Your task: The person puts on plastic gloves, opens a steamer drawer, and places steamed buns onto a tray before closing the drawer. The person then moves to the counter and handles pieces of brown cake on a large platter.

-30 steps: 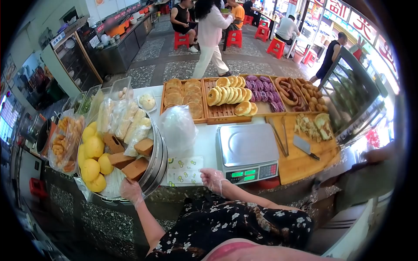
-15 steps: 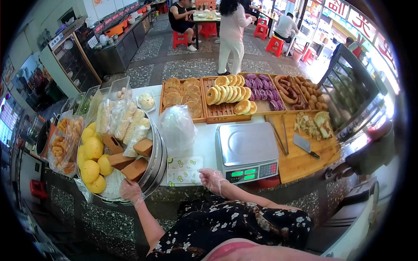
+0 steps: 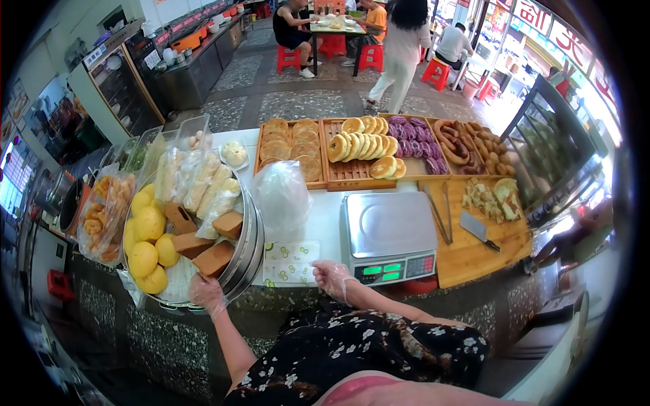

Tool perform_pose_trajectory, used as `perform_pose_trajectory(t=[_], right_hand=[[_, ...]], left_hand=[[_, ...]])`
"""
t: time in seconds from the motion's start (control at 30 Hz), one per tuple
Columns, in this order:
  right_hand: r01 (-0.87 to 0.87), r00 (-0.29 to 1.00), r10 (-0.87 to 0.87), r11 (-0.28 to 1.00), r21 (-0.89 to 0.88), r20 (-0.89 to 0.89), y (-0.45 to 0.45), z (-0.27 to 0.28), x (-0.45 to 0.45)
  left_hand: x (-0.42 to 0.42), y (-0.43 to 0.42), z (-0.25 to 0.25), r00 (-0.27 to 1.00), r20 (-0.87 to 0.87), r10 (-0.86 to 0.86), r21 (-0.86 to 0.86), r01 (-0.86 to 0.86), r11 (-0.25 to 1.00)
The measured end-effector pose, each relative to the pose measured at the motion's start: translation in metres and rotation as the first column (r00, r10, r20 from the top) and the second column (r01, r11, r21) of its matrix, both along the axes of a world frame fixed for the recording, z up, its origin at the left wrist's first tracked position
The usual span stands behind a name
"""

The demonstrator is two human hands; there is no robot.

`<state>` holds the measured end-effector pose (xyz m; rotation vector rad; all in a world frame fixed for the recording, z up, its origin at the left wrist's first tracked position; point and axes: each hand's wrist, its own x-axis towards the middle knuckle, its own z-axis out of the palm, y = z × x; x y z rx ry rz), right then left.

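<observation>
The left hand [image 3: 206, 292], in a clear plastic glove, is at the near rim of a large round metal steamer [image 3: 256, 250], its fingertips beside a brown rectangular cake block; whether it grips the rim or the cake I cannot tell. The right hand [image 3: 333, 276], gloved alike, has its fingers curled just beside a flat white sheet with green printed shapes [image 3: 291, 262]; whether they pinch its edge is unclear. The sheet lies on the white counter between steamer and scale.

The steamer holds smooth yellow round buns [image 3: 149, 223] on the left, brown rectangular cake blocks [image 3: 213, 258] near the front, and long pale pieces in clear plastic [image 3: 203, 186] behind. Across the back, a brown wooden tray [image 3: 298, 183] carries flat tan discs, a slatted wooden tray [image 3: 345, 184] thick golden cakes, and a wooden-edged tray [image 3: 413, 168] purple pieces; brown rings [image 3: 455, 145] and small brown rounds [image 3: 493, 150] sit further right.

A puffed translucent white plastic bag [image 3: 281, 196] stands between the sheet and the wooden tray of discs. The silver electronic scale [image 3: 389, 227] stands between the right hand and a yellowish wooden board [image 3: 474, 264] bearing metal tongs [image 3: 447, 216], a dark-handled cleaver [image 3: 474, 225] and chopped pale pieces [image 3: 479, 198].
</observation>
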<state>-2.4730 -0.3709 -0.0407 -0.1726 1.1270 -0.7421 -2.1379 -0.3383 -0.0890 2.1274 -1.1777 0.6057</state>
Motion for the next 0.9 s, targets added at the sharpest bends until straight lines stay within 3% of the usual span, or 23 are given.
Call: perform_pose_trajectory(t=[0.9], right_hand=[[-0.023,0.999,0.023,1.0,0.013,0.03,-0.002,-0.019,-0.001]], left_hand=[[0.002,0.0,-0.003,0.997,0.043,0.063,0.082,-0.067,0.994]])
